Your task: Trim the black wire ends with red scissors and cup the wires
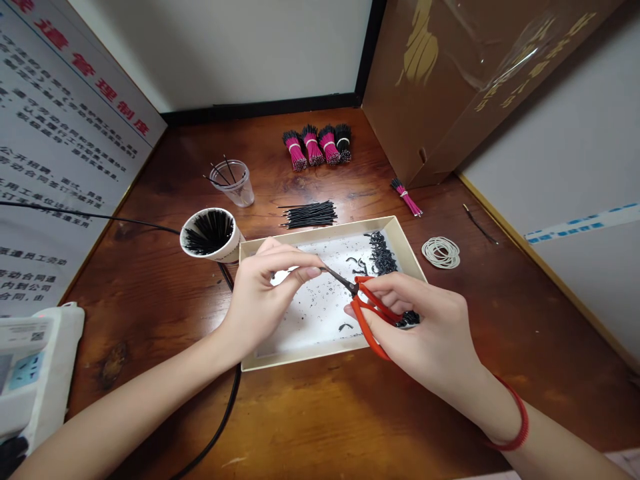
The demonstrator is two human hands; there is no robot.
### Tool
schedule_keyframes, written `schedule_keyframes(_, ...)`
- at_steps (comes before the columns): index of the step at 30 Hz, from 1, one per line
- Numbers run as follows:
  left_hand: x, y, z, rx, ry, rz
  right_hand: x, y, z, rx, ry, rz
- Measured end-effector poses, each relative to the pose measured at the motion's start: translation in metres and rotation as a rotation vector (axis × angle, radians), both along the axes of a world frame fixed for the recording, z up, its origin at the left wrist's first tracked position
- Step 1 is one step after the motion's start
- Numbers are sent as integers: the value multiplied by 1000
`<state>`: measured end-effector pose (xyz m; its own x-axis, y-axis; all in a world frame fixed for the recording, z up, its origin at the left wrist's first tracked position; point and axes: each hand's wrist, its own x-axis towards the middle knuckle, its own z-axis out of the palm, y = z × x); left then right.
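Observation:
My right hand (415, 327) is shut around red-handled snips (370, 307), whose dark blades point up and left over a white-lined cardboard tray (330, 231). My left hand (265, 300) pinches a thin black wire (327, 271) at the blade tips, though the wire is hard to separate from the blades. Both hands hover above the tray. Inside it lies a heap of black wire scraps (381, 253), with more pieces under my right hand and tiny bits scattered on the white lining.
Beyond the tray are a white paper cup (207, 235) packed with black wires, a clear plastic cup (235, 183), loose black wires (310, 215), several red-and-black wire bundles (313, 145), and a rubber-band coil (441, 253). A cardboard box (415, 87) and white device (35, 373) flank the wooden desk.

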<state>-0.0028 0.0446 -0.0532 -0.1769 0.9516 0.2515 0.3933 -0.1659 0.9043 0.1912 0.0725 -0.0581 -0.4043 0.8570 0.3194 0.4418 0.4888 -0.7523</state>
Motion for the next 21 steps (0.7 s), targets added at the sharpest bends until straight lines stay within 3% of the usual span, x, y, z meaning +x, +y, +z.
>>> schedule_keyframes(21, 0, 1, 1, -15, -17, 8, 1, -1, 4, 3, 0, -34)
